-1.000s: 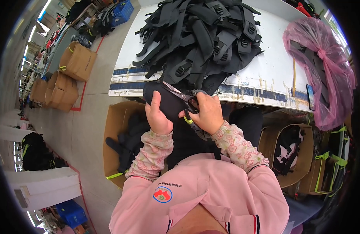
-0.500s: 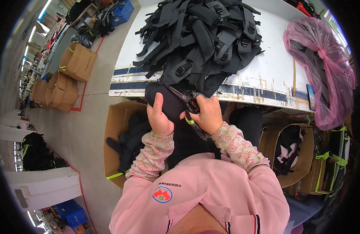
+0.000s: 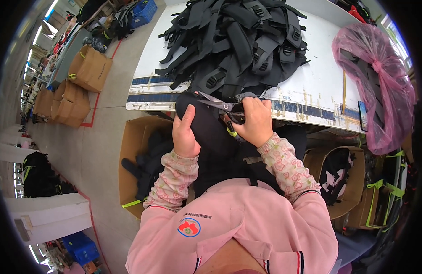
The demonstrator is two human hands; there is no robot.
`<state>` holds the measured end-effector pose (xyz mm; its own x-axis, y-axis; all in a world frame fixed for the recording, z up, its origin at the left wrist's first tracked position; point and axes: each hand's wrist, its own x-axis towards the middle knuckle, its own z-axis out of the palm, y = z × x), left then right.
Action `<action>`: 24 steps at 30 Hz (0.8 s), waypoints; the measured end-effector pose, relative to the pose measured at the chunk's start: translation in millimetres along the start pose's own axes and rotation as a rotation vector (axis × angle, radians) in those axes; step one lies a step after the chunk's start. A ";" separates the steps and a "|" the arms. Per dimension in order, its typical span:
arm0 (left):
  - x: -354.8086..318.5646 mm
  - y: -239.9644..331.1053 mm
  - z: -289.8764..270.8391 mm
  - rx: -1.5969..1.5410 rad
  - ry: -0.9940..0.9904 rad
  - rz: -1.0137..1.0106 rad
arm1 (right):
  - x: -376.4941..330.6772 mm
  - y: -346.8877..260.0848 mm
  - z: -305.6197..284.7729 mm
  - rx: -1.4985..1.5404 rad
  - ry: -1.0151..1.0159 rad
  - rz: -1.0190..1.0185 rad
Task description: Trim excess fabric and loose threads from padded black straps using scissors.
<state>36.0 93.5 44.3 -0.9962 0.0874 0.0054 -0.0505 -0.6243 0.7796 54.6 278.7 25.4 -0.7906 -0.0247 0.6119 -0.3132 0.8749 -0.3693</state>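
A black padded strap piece [image 3: 203, 128] with a rounded far end is gripped by my left hand [image 3: 186, 137], whose thumb lies along its near face. My right hand [image 3: 257, 122] is closed on the handles of a pair of scissors [image 3: 215, 103]. The blades look slightly parted and point left across the strap's upper end; whether they touch it I cannot tell. Below the right hand hangs a dark strip with a yellow-green bit [image 3: 231, 132]. Just beyond both hands, a heap of black straps with buckles [image 3: 236, 41] covers the middle of the white table [image 3: 320, 86].
An open cardboard box [image 3: 131, 160] with black pieces stands at my left, under the table edge. Another box [image 3: 352, 182] is at my right. On the table's right lie a phone [image 3: 362, 115], a wooden stick [image 3: 344, 93] and a pink plastic bag [image 3: 380, 68].
The scissors have shifted, and their blades now look wider apart. My right hand has moved a little right and up. My left hand still grips the strap, which has turned slightly more upright.
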 end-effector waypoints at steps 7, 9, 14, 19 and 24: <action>-8.4 -5.6 0.1 -0.011 -0.046 -0.081 | 0.9 0.9 -1.5 -0.022 0.000 -0.020; -9.1 -7.1 0.8 0.016 -0.043 -0.074 | 3.6 1.4 -4.7 -0.045 -0.008 -0.045; -6.8 -2.8 -5.3 0.043 -0.090 -0.103 | 6.6 11.3 -13.4 -0.084 -0.066 -0.088; -4.4 -1.6 -8.5 0.116 -0.112 -0.140 | 14.6 16.0 -30.6 -0.114 -0.120 -0.130; -6.0 5.2 -1.1 0.119 -0.188 -0.219 | 25.8 14.5 -43.9 -0.086 -0.107 -0.189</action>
<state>41.7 88.9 47.5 -0.9313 0.3586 -0.0636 -0.2425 -0.4803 0.8429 52.7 311.9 66.6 -0.7749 -0.2394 0.5850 -0.4188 0.8877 -0.1914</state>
